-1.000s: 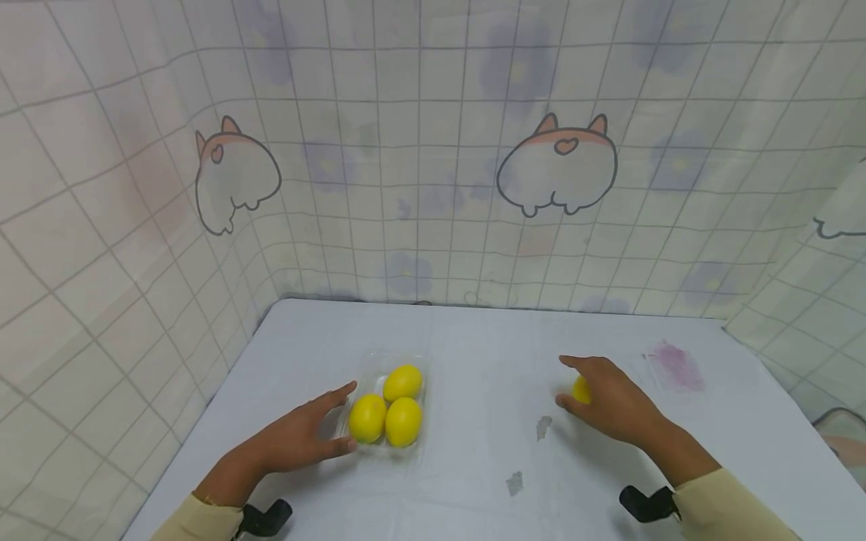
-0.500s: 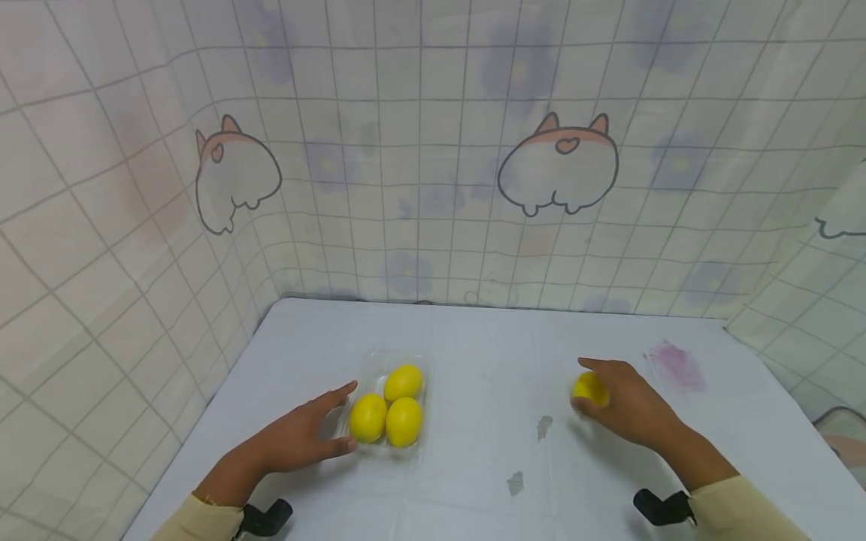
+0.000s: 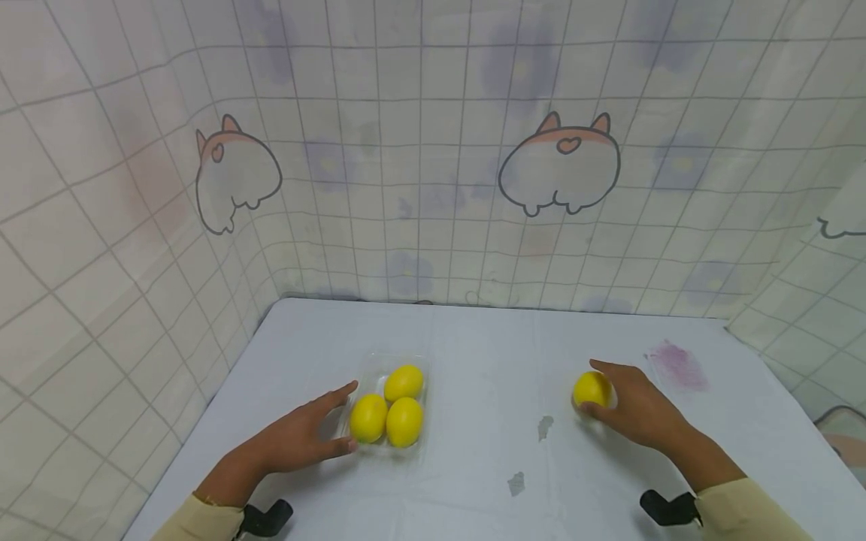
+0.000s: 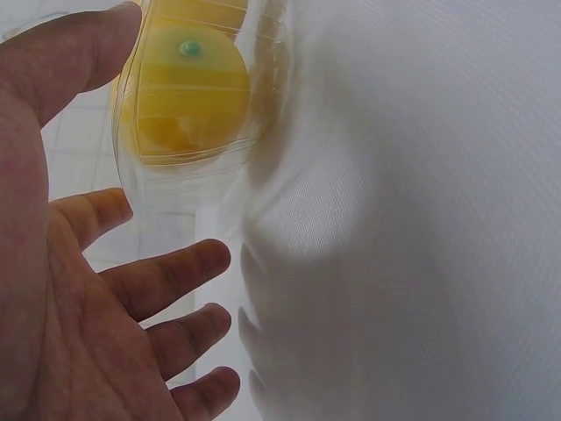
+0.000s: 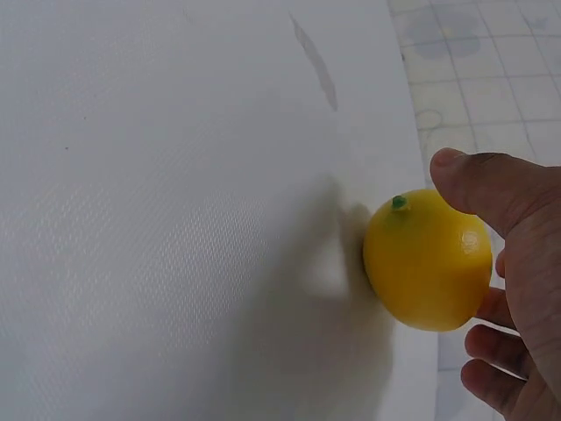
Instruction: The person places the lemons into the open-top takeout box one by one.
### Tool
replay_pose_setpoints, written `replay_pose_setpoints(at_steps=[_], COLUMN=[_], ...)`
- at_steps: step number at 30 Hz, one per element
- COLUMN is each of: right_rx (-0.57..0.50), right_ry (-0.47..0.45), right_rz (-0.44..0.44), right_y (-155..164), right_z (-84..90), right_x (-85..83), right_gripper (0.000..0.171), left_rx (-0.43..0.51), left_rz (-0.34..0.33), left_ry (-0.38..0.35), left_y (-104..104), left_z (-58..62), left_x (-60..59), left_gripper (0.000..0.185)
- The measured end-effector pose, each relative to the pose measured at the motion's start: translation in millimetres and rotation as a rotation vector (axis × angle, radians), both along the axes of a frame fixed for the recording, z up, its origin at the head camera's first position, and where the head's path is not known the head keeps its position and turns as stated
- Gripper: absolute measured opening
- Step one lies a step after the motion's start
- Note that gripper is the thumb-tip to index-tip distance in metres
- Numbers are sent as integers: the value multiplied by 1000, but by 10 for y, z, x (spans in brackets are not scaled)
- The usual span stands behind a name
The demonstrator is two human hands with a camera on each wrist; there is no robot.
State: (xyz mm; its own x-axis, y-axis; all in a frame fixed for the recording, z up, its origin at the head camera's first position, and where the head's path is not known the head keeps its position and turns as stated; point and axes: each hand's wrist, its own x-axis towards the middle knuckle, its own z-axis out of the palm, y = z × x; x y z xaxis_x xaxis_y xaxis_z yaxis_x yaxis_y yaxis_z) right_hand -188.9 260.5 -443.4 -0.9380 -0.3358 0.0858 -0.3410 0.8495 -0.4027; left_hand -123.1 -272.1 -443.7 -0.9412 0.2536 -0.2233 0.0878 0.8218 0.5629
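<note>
The right hand (image 3: 636, 409) is holding a single yellow lemon (image 3: 591, 389) on the right half of the white worktop (image 3: 473, 466). The grip is curling around the fruit: the thumb is pressing on the upper side and the fingers are cupping it from behind, as the right wrist view is showing, with the lemon (image 5: 428, 260) sitting in the front of the hand and its green stem tip pointing up. The lemon is lying well apart from the clear plastic tray (image 3: 368, 368), which is carrying three lemons (image 3: 392, 409). The left hand (image 3: 298, 439) is resting flat beside the tray, fingers straight and spread, thumb and forefinger bracketing its left wall. A purple stain (image 3: 676, 364) is marking the worktop just beyond the right hand.
</note>
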Motion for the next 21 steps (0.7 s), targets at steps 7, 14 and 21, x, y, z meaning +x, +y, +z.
replay_pose_setpoints(at_steps=[7,14,21], right_rx=[11,26,64], right_ry=[-20,-30,-58], right_rz=[0,-10,-54], right_y=[5,23,40], right_z=[-14,-52,-85], right_x=[-9,-24,-46], right_gripper=[81,79,84], left_rx=[1,0,-1], left_rz=[-2,9,14], left_ry=[4,-6,-10], left_y=[-16,-9,-13], left_z=[-19,-12,-15], left_x=[-5,-2,-1], left_gripper=[97,98,97])
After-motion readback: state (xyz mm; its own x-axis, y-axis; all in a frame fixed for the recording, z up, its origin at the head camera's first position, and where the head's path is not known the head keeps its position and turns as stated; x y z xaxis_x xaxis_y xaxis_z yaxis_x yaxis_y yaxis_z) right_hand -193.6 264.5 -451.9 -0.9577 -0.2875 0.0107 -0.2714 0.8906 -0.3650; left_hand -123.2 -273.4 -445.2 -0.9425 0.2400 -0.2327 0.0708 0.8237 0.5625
